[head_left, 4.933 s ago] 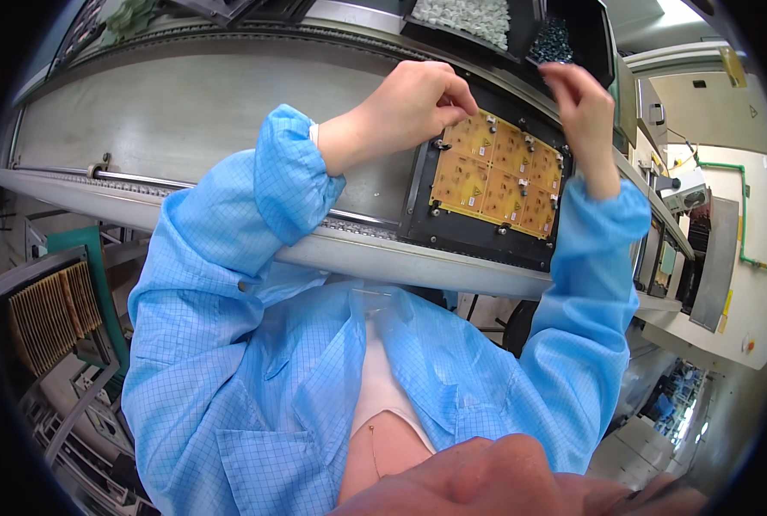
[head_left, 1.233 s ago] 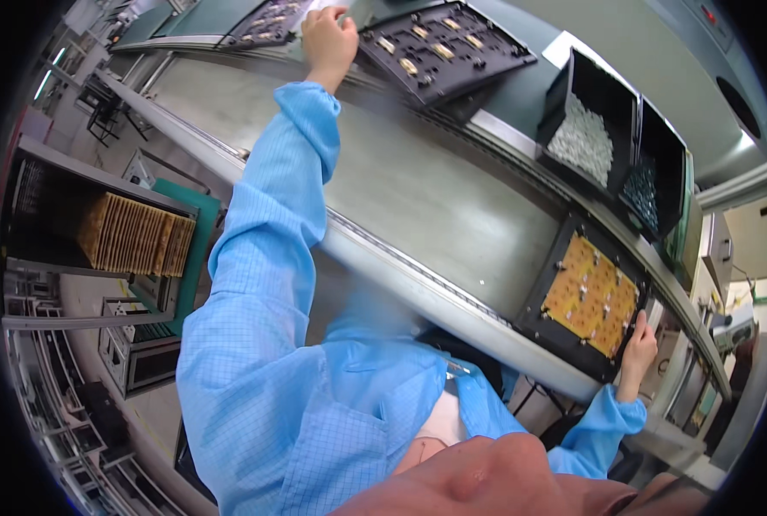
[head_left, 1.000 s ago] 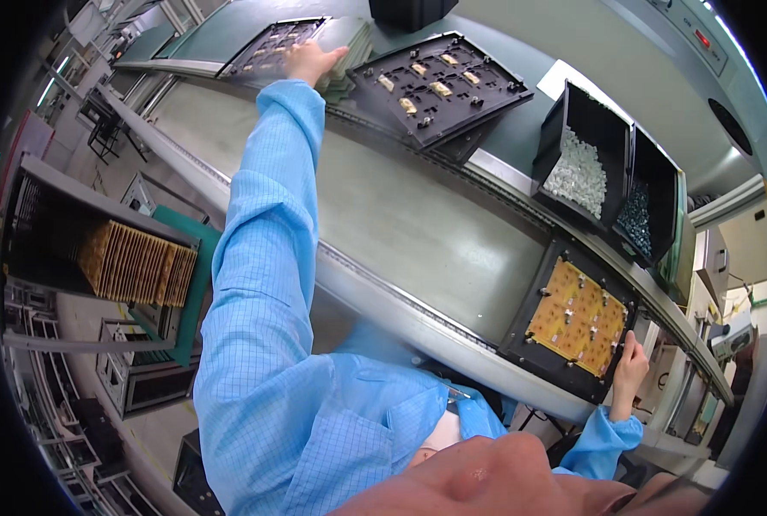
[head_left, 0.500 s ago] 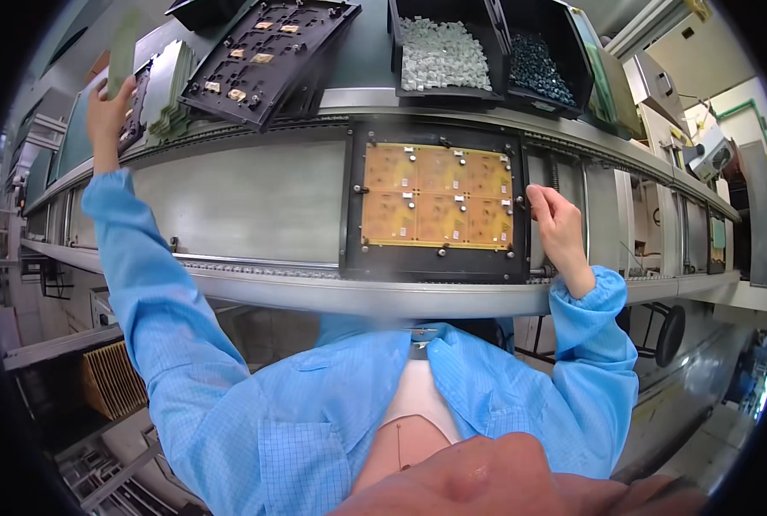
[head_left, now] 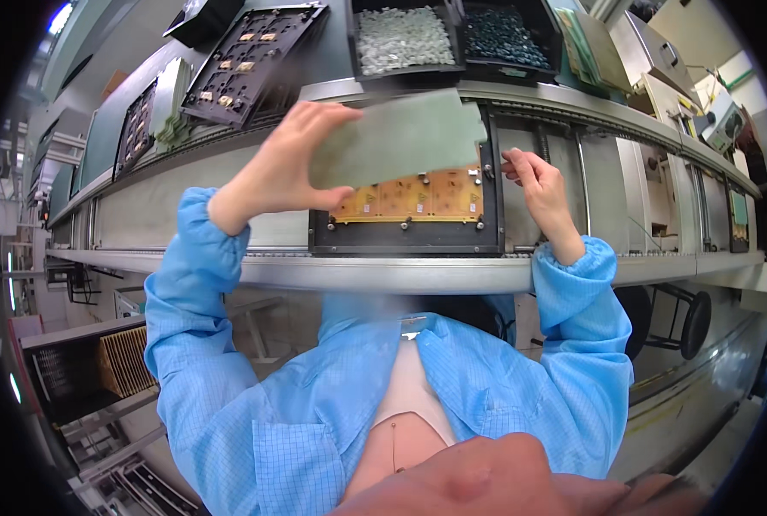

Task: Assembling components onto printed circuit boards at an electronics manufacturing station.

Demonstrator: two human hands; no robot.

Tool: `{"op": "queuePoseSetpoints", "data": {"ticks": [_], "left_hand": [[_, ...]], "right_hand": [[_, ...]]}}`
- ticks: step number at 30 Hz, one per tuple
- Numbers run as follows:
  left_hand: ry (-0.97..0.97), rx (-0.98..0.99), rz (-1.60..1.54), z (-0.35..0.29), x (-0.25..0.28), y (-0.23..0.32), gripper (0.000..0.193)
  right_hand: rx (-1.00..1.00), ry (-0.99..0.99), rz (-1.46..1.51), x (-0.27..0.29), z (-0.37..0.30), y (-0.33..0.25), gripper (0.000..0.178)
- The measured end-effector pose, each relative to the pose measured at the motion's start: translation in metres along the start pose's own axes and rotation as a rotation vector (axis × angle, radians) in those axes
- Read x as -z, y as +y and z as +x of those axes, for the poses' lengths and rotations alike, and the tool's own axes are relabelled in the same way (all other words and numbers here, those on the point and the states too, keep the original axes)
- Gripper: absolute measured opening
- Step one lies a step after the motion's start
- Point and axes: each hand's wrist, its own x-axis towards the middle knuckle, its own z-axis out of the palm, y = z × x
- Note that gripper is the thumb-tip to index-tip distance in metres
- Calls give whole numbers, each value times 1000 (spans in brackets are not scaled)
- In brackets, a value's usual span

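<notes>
My left hand [head_left: 284,163] grips a flat, pale green plate [head_left: 405,138] by its left end, thumb below and fingers above. The plate is held over an orange circuit board panel [head_left: 400,202] and hides its upper part. That panel lies in a black frame [head_left: 383,239] with small black clamps around its edge, on the conveyor. At the frame's right edge is my right hand [head_left: 534,182], its fingers bent and pinched together beside a clamp. Whether anything is between those fingertips cannot be made out.
Beyond the conveyor rail [head_left: 340,273] stand a bin of white parts [head_left: 405,43] and a bin of dark blue parts [head_left: 504,39]. A tilted black tray [head_left: 254,64] with small components and a stack of pale green plates [head_left: 172,103] are at the far left.
My left hand has brought the pale green plate from the far left to over the circuit board panel. My right hand stays by the frame's right edge. The view has shifted slightly.
</notes>
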Motion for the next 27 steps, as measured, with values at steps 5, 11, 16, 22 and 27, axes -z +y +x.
{"op": "queuePoseSetpoints", "data": {"ticks": [5,11,16,22,27], "left_hand": [[-128,10,17,8,-28,-9,75],[-155,26,29,9,-38,-16,78],[-150,37,18,12,-41,-17,77],[-145,13,28,14,-41,-21,74],[-149,16,23,14,-41,-22,74]], "right_hand": [[36,11,-5,-8,0,-10,42],[85,13,-12,-14,-2,-13,43],[115,19,-21,-16,-4,-16,43],[108,34,-22,-17,-4,-17,45],[100,39,-75,-18,-4,-18,45]]}}
